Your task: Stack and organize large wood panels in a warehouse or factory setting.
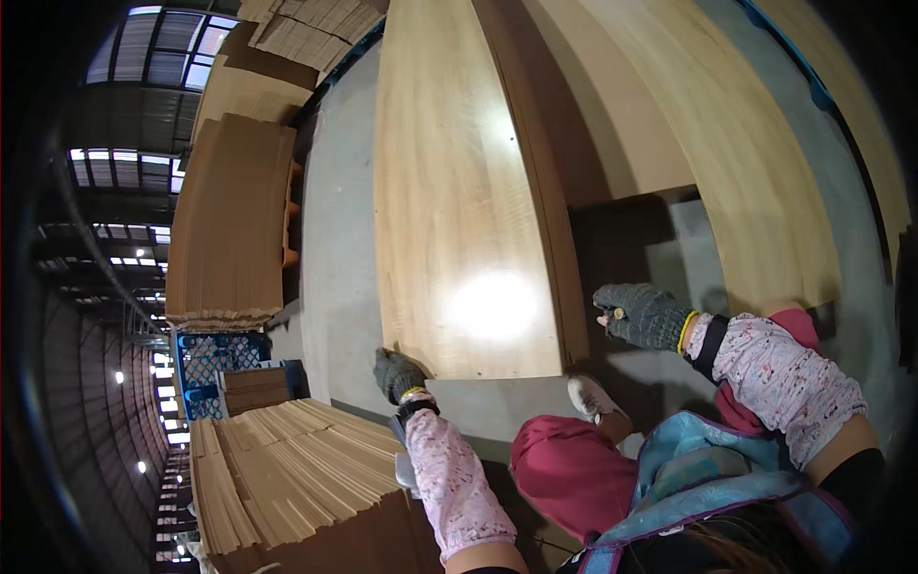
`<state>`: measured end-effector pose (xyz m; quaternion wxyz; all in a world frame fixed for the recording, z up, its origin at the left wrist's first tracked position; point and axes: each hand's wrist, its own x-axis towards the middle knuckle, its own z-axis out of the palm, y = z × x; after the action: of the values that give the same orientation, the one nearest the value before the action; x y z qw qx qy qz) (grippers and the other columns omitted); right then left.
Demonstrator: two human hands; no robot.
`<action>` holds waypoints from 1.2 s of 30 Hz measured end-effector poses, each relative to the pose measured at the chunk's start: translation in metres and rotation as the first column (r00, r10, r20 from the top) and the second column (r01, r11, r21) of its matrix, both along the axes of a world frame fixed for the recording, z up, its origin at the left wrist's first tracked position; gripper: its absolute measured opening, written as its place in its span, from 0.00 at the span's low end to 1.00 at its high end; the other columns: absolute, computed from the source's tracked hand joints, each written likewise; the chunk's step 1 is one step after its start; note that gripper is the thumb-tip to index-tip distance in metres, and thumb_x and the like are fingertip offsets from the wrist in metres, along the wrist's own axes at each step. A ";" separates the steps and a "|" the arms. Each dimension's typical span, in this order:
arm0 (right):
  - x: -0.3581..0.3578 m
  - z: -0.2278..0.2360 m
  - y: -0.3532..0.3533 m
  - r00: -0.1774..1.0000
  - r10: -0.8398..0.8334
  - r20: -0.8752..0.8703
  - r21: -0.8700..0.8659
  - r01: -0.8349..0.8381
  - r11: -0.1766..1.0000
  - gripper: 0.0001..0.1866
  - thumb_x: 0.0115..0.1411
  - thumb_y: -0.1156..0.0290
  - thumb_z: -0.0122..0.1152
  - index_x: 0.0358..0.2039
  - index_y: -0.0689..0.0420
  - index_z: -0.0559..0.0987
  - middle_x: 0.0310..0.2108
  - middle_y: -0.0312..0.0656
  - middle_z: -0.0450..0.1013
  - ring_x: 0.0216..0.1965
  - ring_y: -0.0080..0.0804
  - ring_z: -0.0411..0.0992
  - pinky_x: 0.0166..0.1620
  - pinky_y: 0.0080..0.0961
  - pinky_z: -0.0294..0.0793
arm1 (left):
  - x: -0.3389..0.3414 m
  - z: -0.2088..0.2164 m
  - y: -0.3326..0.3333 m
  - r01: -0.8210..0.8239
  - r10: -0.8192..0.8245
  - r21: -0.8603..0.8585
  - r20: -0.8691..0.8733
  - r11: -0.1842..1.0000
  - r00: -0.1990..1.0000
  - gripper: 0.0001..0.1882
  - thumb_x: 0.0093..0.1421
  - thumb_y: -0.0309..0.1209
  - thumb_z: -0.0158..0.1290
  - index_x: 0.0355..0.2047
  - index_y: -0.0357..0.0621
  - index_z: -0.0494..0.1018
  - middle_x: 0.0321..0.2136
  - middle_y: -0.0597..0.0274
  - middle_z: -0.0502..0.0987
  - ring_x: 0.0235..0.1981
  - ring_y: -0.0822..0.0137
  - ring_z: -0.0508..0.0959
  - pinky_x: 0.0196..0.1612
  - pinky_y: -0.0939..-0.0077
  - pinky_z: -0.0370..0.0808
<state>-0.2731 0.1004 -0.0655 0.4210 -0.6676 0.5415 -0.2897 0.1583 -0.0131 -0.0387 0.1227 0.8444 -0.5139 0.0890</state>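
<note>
A long light wood-grain panel (459, 201) lies in front of me atop a box-like stack with a brown side. It runs away from me, and a bright reflection shines near its close end. My left hand (400, 376), in a dark grey knit glove, is closed at the panel's near left corner; its fingertips are partly hidden. To the right of the panel, apart from it, my right hand (639, 316) hangs in a matching glove. Its fingers are curled together, and a small round brownish spot shows at them. Whether they hold anything is unclear.
Another long wood-grain panel (765, 182) lies on the right, beside brown board (612, 124). Stacks of flat cardboard (229, 220) stand at left, with another cardboard stack (296, 469) nearer me. A blue plastic crate (225, 352) is between them. Grey floor (339, 230) borders the panel.
</note>
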 end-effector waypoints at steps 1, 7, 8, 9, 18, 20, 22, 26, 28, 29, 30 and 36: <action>0.003 0.000 -0.002 1.000 0.001 0.001 -0.015 -0.001 1.000 0.20 0.56 0.62 0.56 0.44 0.63 0.73 0.43 0.52 0.72 0.45 0.47 0.71 0.49 0.36 0.69 | -0.006 0.001 0.003 0.011 -0.011 -0.018 0.002 1.000 1.000 0.18 0.60 0.40 0.41 0.46 0.45 0.70 0.43 0.43 0.72 0.46 0.45 0.71 0.49 0.57 0.68; 0.001 -0.027 -0.007 0.928 -0.320 0.190 -0.123 0.346 0.930 0.20 0.58 0.57 0.53 0.39 0.64 0.71 0.32 0.52 0.73 0.35 0.47 0.73 0.39 0.34 0.70 | -0.074 -0.003 0.036 0.060 -0.061 0.026 0.072 0.998 0.996 0.15 0.59 0.36 0.42 0.42 0.43 0.71 0.35 0.42 0.75 0.37 0.44 0.75 0.38 0.55 0.72; -0.003 -0.014 -0.006 0.916 -0.355 0.189 0.015 0.358 0.933 0.18 0.59 0.58 0.53 0.37 0.62 0.71 0.30 0.50 0.73 0.32 0.44 0.72 0.37 0.33 0.70 | -0.083 0.001 0.038 0.019 -0.022 0.143 0.024 0.990 0.999 0.14 0.59 0.35 0.42 0.41 0.42 0.71 0.33 0.42 0.75 0.36 0.44 0.75 0.38 0.54 0.72; -0.008 0.001 -0.004 0.903 -0.390 0.180 0.150 0.367 0.918 0.16 0.59 0.59 0.52 0.35 0.61 0.72 0.28 0.48 0.73 0.30 0.41 0.72 0.35 0.31 0.70 | -0.092 0.005 0.051 0.134 -0.133 0.066 -0.020 0.989 0.991 0.15 0.60 0.36 0.42 0.42 0.41 0.71 0.32 0.41 0.75 0.36 0.43 0.75 0.38 0.53 0.72; -0.052 -0.037 -0.004 0.832 -0.506 0.226 0.023 0.515 0.857 0.16 0.58 0.63 0.53 0.42 0.61 0.73 0.34 0.47 0.74 0.36 0.38 0.71 0.41 0.31 0.69 | -0.108 -0.010 0.109 -0.251 -0.231 -0.292 -0.942 0.923 0.243 0.15 0.62 0.38 0.44 0.46 0.45 0.69 0.31 0.66 0.71 0.28 0.74 0.70 0.30 0.78 0.72; -0.048 -0.036 -0.005 0.843 -0.491 0.217 0.039 0.495 0.868 0.16 0.59 0.63 0.53 0.42 0.61 0.73 0.35 0.48 0.74 0.37 0.38 0.71 0.42 0.31 0.69 | -0.099 -0.017 0.114 -0.357 -0.183 -0.219 -0.974 0.908 0.134 0.17 0.61 0.39 0.46 0.47 0.44 0.68 0.31 0.63 0.71 0.27 0.72 0.71 0.28 0.78 0.72; -0.047 -0.045 -0.006 0.816 -0.462 0.348 0.021 0.486 0.874 0.15 0.60 0.63 0.52 0.42 0.61 0.73 0.36 0.46 0.73 0.38 0.35 0.70 0.43 0.29 0.68 | -0.093 -0.013 0.118 -0.405 -0.195 -0.234 -0.971 0.884 0.136 0.16 0.60 0.39 0.47 0.45 0.44 0.68 0.31 0.62 0.71 0.26 0.73 0.70 0.26 0.79 0.71; -0.047 -0.049 -0.009 0.804 -0.437 0.403 0.067 0.450 0.890 0.16 0.61 0.62 0.51 0.43 0.61 0.72 0.36 0.39 0.73 0.38 0.28 0.69 0.44 0.26 0.67 | -0.094 -0.007 0.110 -0.437 -0.169 -0.237 -0.967 0.868 0.188 0.15 0.60 0.40 0.47 0.43 0.45 0.68 0.32 0.59 0.73 0.17 0.75 0.66 0.17 0.83 0.63; -0.044 -0.052 -0.008 0.790 -0.440 0.427 0.093 0.446 0.890 0.16 0.61 0.62 0.51 0.43 0.61 0.72 0.35 0.40 0.73 0.38 0.28 0.69 0.44 0.26 0.67 | -0.098 -0.002 0.105 -0.435 -0.158 -0.246 -0.961 0.866 0.228 0.15 0.60 0.39 0.47 0.44 0.45 0.68 0.33 0.59 0.73 0.17 0.75 0.66 0.16 0.83 0.63; -0.043 -0.053 -0.007 0.774 -0.447 0.448 0.115 0.447 0.887 0.16 0.61 0.62 0.51 0.43 0.61 0.72 0.35 0.40 0.73 0.37 0.29 0.69 0.44 0.26 0.67 | -0.100 0.001 0.102 -0.392 -0.145 -0.254 -0.947 0.884 0.287 0.15 0.61 0.39 0.46 0.44 0.44 0.68 0.35 0.58 0.73 0.16 0.76 0.65 0.16 0.84 0.62; -0.045 -0.058 -0.007 0.775 -0.445 0.449 0.114 0.445 0.888 0.16 0.61 0.62 0.51 0.43 0.61 0.72 0.35 0.40 0.73 0.37 0.29 0.69 0.44 0.26 0.67 | -0.103 0.003 0.098 -0.348 -0.134 -0.257 -0.931 0.901 0.340 0.15 0.61 0.38 0.45 0.44 0.44 0.68 0.36 0.58 0.74 0.16 0.77 0.65 0.15 0.84 0.61; -0.044 -0.053 -0.004 0.839 -0.468 0.278 0.121 0.453 0.883 0.16 0.61 0.60 0.51 0.41 0.61 0.73 0.34 0.42 0.73 0.36 0.31 0.69 0.42 0.27 0.68 | -0.116 0.015 0.084 -0.175 -0.311 -0.425 -0.837 0.888 0.451 0.19 0.60 0.41 0.48 0.46 0.42 0.69 0.32 0.59 0.74 0.14 0.77 0.63 0.15 0.83 0.61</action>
<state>-0.3166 0.0967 -0.1181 0.4326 -0.4554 0.6230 -0.4663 0.0428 0.0704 -0.0233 0.5691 0.6884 -0.3712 -0.2538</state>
